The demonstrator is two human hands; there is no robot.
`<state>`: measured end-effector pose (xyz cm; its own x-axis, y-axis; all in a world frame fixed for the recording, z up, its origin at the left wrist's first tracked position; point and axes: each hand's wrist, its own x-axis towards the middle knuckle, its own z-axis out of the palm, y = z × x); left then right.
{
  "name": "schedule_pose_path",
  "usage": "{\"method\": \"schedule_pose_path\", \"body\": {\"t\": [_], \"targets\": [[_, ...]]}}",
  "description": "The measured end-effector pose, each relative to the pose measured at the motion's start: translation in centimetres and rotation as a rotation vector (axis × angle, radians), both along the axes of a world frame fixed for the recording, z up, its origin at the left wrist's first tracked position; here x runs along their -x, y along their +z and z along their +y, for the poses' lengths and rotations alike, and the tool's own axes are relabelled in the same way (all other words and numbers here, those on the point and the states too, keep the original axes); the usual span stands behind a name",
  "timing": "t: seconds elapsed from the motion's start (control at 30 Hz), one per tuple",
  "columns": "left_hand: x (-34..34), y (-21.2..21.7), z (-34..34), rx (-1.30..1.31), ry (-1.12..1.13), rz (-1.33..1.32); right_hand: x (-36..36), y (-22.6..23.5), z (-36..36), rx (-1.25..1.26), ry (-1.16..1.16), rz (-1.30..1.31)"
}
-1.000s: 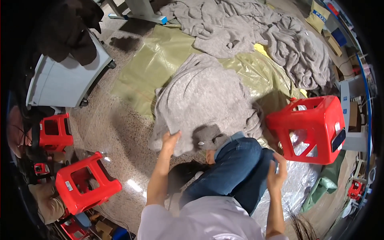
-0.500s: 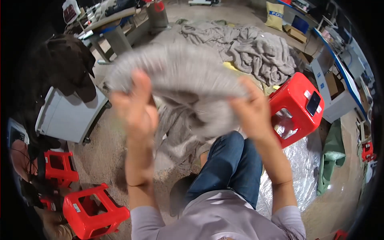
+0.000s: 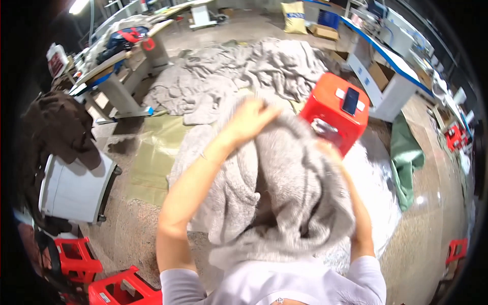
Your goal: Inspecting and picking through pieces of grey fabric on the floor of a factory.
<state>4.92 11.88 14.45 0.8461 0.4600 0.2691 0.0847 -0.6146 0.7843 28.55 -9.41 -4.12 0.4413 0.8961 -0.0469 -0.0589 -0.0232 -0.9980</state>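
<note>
The left hand (image 3: 249,121) pinches the top edge of a soft, fuzzy grey cloth (image 3: 300,175), probably held up high so it hangs loose before the white short-sleeved shirt (image 3: 284,282), while the blurry right hand (image 3: 330,150) is beside it, its grip too hidden to tell.

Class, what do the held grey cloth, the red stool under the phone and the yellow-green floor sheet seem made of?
Grey cloth: plush textile, matte, judging by fuzzy pile and thick folds; fibre unclear.
Red stool: probably moulded plastic, glossy, with highlights and rounded edges.
Yellow-green floor sheet: perhaps plastic, given its sheen and creases.
</note>
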Motion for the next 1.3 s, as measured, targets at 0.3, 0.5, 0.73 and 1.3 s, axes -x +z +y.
{"method": "schedule_pose_path", "body": {"t": [0.3, 0.5, 0.73, 1.3], "targets": [[9.0, -22.5, -9.5, -0.254, 0.349, -0.069, 12.2, -11.3, -10.0, 0.097, -0.949, -0.190], [14.5, -24.6, -14.2, -0.127, 0.657, 0.097, 12.0, -1.5, -8.2, -0.119, -0.652, -0.734], [17.6, -23.0, -13.2, 0.352, 0.803, 0.160, 12.4, 0.3, -6.0, 0.334, -0.285, -0.966], [4.2, -11.8, -11.3, 1.219, 0.068, -0.181, 12.5, 8.6, -8.2, -0.076, -0.304, -0.222]]}}
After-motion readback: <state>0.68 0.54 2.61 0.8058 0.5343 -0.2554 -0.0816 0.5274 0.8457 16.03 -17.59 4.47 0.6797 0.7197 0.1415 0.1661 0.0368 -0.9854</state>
